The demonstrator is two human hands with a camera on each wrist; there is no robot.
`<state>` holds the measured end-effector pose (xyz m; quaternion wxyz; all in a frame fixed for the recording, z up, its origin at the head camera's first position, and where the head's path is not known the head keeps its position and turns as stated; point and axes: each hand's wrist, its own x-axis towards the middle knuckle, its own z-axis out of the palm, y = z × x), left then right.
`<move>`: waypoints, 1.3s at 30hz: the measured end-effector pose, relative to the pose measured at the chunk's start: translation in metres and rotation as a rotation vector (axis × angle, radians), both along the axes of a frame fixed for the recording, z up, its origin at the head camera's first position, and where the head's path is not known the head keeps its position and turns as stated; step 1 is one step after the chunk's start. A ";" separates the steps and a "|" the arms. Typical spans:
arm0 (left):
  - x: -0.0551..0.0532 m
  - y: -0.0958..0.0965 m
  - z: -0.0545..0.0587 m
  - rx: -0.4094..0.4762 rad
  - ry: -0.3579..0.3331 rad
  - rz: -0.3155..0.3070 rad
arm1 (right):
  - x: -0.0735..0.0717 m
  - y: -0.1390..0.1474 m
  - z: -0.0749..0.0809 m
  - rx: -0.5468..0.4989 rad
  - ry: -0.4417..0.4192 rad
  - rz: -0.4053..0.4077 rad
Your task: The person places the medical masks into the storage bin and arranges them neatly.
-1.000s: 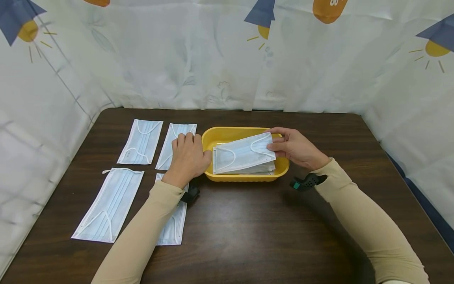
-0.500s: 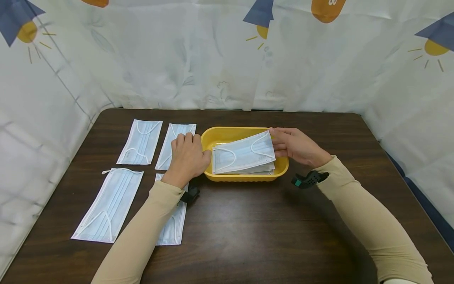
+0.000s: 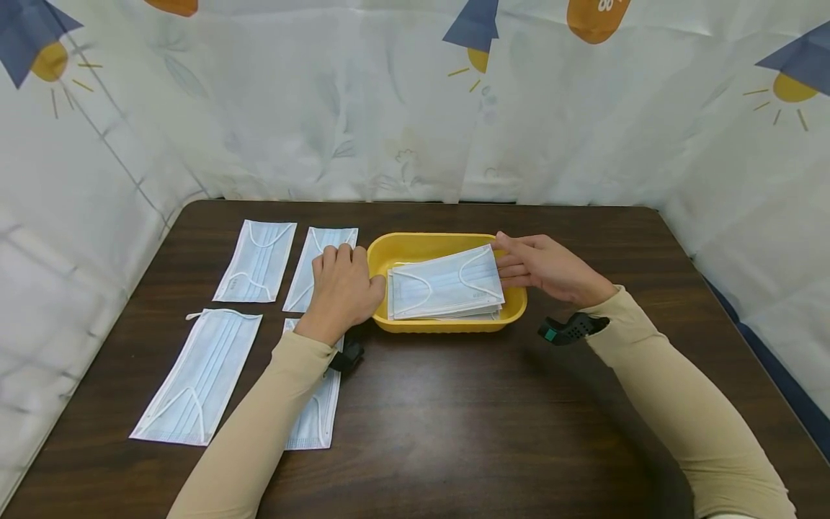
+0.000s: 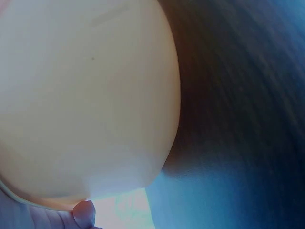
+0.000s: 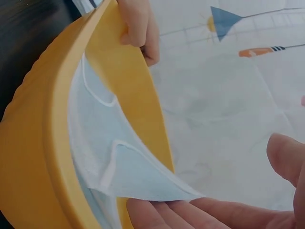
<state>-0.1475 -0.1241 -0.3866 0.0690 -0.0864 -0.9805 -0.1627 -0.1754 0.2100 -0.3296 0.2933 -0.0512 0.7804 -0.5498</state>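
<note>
Several pale blue face masks with white ear loops lie stacked in a yellow plastic tray point(image 3: 441, 327). The top mask point(image 3: 447, 282) lies slightly askew, its right end by the right hand. My left hand point(image 3: 345, 292) grips the tray's left end; in the right wrist view its fingers point(image 5: 138, 24) curl over the rim. At the tray's right end is my right hand point(image 3: 551, 268), fingers extended and thumb raised. In the right wrist view these fingers point(image 5: 167, 214) touch the underside of a mask's corner point(image 5: 157, 186), with the thumb apart. A blurred pale surface fills much of the left wrist view.
Left of the tray, several more masks lie flat on the dark wooden table point(image 3: 454, 432): one far left point(image 3: 256, 261), one near left point(image 3: 197, 375), others partly hidden by the left hand and arm. A patterned white curtain point(image 3: 402, 108) encloses the table's back and sides.
The right thumb has lifted off the top mask and the right hand has shifted slightly right. That mask's right end has settled lower onto the stack. The left hand has stayed in place.
</note>
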 end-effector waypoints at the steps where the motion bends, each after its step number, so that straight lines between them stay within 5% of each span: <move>1: 0.000 0.000 0.000 -0.001 0.000 0.000 | 0.001 0.000 0.000 0.001 0.007 -0.006; 17: 0.000 0.000 -0.001 0.005 0.006 -0.002 | 0.008 0.011 0.005 0.050 0.137 -0.057; 28: 0.000 0.001 -0.001 -0.001 0.002 0.001 | 0.011 0.015 -0.003 0.059 0.395 -0.211; 33: 0.000 0.001 -0.002 0.001 -0.005 0.004 | 0.008 0.017 -0.013 0.200 0.542 -0.290; 39: 0.000 0.002 -0.001 0.005 -0.001 0.004 | 0.006 0.020 -0.026 0.356 0.744 -0.270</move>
